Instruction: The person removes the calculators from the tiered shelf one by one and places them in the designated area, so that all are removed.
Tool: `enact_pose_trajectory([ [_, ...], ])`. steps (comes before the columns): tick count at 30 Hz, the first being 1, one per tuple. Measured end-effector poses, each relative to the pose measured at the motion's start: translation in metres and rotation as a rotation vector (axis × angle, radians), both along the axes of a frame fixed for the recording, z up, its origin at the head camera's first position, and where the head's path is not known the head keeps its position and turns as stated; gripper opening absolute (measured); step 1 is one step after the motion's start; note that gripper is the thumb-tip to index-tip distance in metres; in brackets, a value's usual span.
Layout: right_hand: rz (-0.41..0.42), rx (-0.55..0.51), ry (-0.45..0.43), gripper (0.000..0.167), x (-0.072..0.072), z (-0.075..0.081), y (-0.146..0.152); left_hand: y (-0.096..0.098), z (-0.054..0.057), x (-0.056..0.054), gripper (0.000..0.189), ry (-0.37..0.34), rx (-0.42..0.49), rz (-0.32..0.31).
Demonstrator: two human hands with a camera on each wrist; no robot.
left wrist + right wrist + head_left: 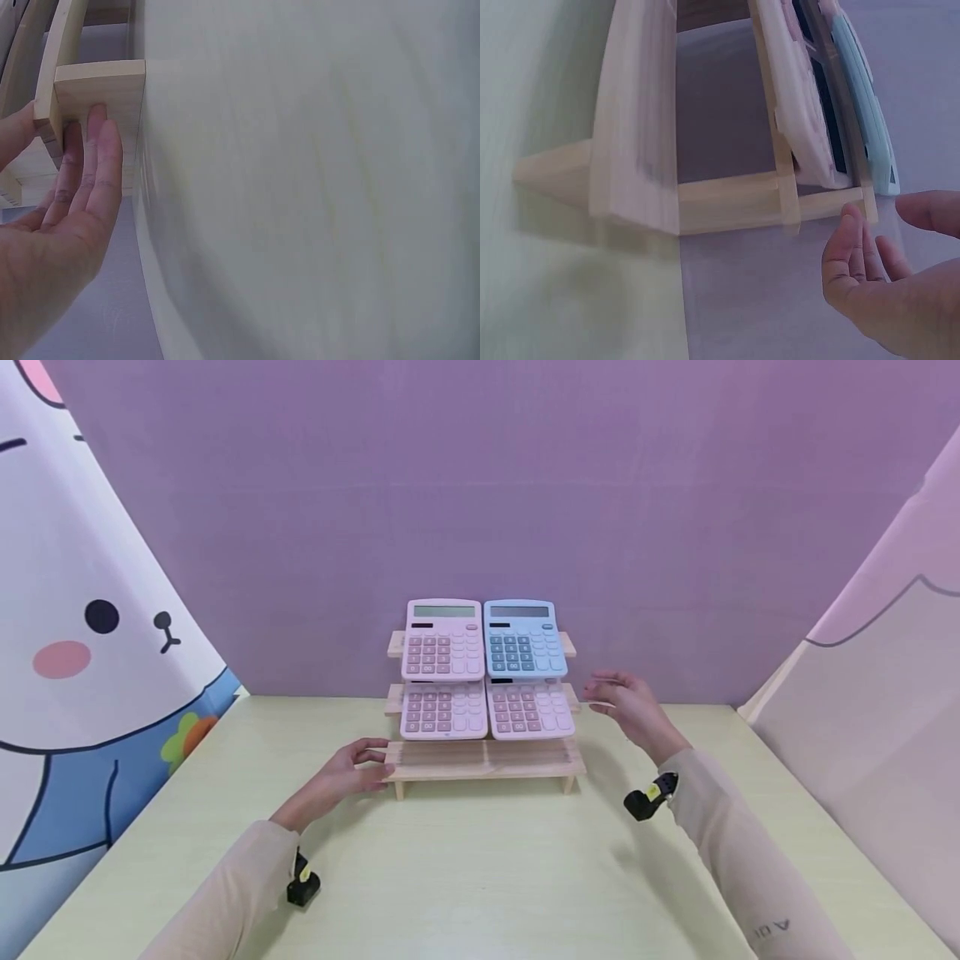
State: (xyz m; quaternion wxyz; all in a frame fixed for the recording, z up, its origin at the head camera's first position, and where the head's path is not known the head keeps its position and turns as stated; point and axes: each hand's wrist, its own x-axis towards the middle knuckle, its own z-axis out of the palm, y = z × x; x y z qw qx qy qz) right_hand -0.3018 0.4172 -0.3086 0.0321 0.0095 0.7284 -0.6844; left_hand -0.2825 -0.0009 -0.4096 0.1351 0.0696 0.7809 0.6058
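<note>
wooden stand (485,760) sits on the pale table (480,877), three pink calculators (442,647) and a blue calculator (526,647) leaning on its upper tiers. the left hand (339,779) pinches its lower left end between thumb and fingers; the right hand (632,712), thumb and fingertips apart, hovers just beside its right side.

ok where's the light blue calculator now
In the head view, the light blue rectangular calculator sits at the upper right of the tiered pale wooden rack, right of the upper pink calculator, above the lower-right pink one.
</note>
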Motion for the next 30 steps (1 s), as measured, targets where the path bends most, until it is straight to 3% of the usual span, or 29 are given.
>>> enact_pose_trajectory([
  [12,0.010,-0.110,0.010,0.049,-0.009,0.004,-0.016,-0.001,0.003,0.001,0.064,0.009,-0.012,-0.015],
  [30,0.010,-0.154,0.025,0.047,-0.017,0.007,-0.036,0.001,0.004,0.003,0.061,0.012,-0.010,-0.010],
])
